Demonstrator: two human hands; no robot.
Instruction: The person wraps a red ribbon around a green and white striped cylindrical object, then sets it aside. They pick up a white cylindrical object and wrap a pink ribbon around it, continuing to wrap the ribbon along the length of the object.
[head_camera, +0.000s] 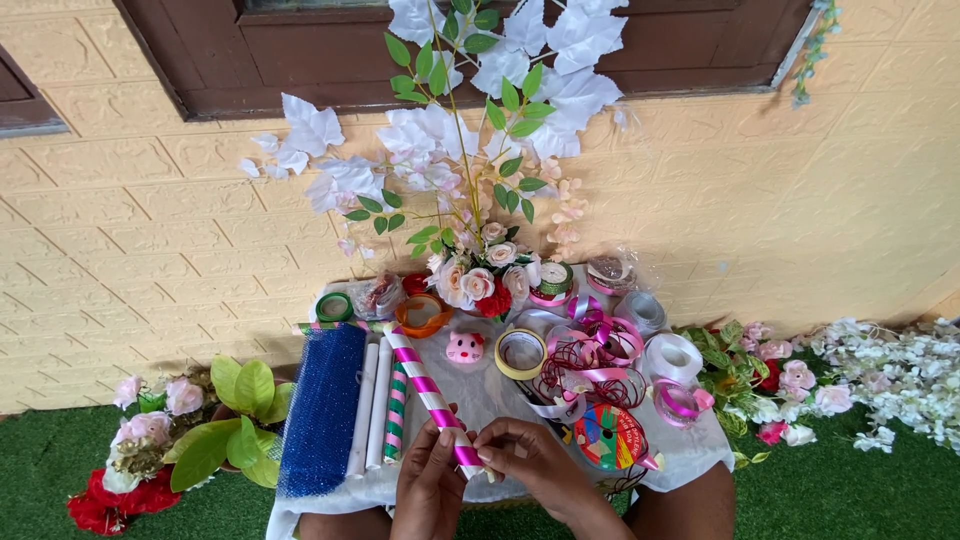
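Bottom center, we're pinching w/ left hand & right hand the pink-striped paper roll near its lower end; it's probably light, stiff, crushable.

Two bare hands, left hand and right hand, with no rings, gloves or watch visible. Bare wrists and forearms too, no sleeves reaching down to them within view. Bare knees at the bottom edge, one just outside each hand, no fabric showing over either; fingernails short and unpainted as far as visible.
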